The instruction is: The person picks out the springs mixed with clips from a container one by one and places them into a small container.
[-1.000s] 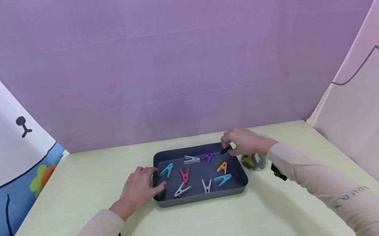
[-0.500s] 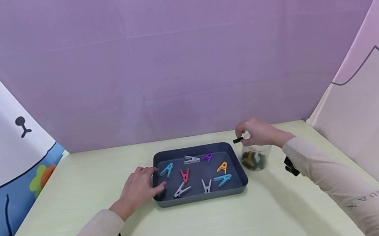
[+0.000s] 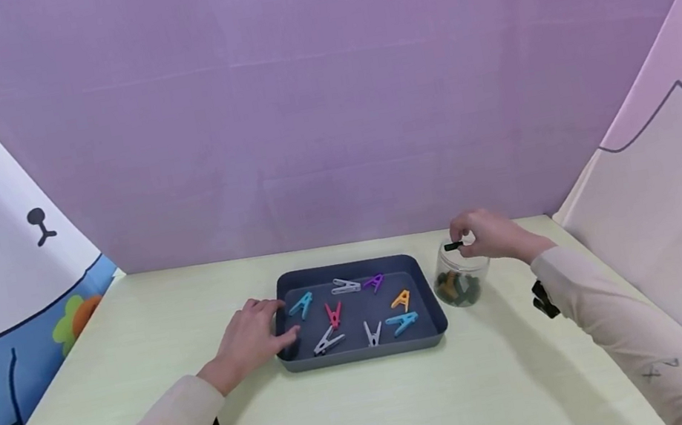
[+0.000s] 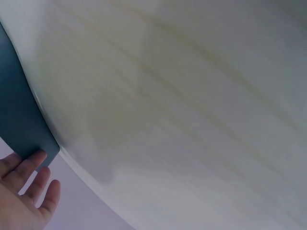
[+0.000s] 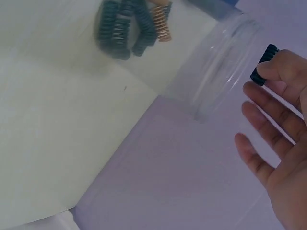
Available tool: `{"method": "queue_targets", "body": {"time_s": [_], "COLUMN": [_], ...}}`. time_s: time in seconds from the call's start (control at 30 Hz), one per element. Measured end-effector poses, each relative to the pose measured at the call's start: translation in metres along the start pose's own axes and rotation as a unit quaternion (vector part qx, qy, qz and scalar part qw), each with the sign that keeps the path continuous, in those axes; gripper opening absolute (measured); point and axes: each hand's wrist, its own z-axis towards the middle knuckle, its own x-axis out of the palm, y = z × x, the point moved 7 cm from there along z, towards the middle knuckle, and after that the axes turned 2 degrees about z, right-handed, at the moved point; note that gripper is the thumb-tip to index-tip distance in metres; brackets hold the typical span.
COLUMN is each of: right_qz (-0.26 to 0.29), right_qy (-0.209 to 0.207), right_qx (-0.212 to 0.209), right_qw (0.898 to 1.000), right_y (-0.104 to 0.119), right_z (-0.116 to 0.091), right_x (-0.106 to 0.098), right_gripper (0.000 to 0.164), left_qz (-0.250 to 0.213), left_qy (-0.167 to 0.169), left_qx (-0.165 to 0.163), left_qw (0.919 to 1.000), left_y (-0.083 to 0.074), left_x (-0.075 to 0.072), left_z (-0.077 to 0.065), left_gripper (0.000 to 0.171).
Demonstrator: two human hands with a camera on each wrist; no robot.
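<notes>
My right hand (image 3: 492, 236) pinches a small dark coil spring (image 5: 265, 64) between thumb and forefinger, its other fingers spread loosely. It holds the spring above the mouth of a clear jar (image 3: 473, 265). Inside the jar lie several dark green springs (image 5: 115, 31) and a copper-coloured spring (image 5: 161, 24). My left hand (image 3: 250, 340) rests at the left side of a dark grey tray (image 3: 365, 353), fingers relaxed and touching its edge; in the left wrist view the fingertips (image 4: 39, 155) lie against the tray's corner.
Several plastic clothespins lie apart in the tray, among them a red clothespin (image 3: 334, 315), a yellow clothespin (image 3: 400, 300) and a purple clothespin (image 3: 374, 282). The jar stands just right of the tray on a pale table (image 3: 375, 417). A purple backdrop (image 3: 321, 95) rises behind.
My right hand has moved right, from over the tray's back right corner to above the jar, carrying the dark spring. My left hand and the tray have stayed in place.
</notes>
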Motion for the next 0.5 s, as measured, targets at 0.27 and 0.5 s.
{"method": "queue_targets", "body": {"time_s": [0.27, 0.5], "right_qz": [-0.011, -0.013], "right_qy": [-0.005, 0.006], "right_qx": [0.008, 0.017], "right_qw": [1.0, 1.0], "right_y": [-0.008, -0.011], "right_z": [-0.007, -0.009], "right_x": [0.008, 0.015], "right_gripper": [0.012, 0.011], "left_qz": [-0.002, -0.005], "left_qy": [-0.001, 0.002], "left_qx": [-0.001, 0.0], "left_qw": [1.0, 1.0], "left_y": [0.001, 0.002], "left_x": [0.0, 0.002], "left_z": [0.001, 0.001], "left_gripper": [0.057, 0.057]}}
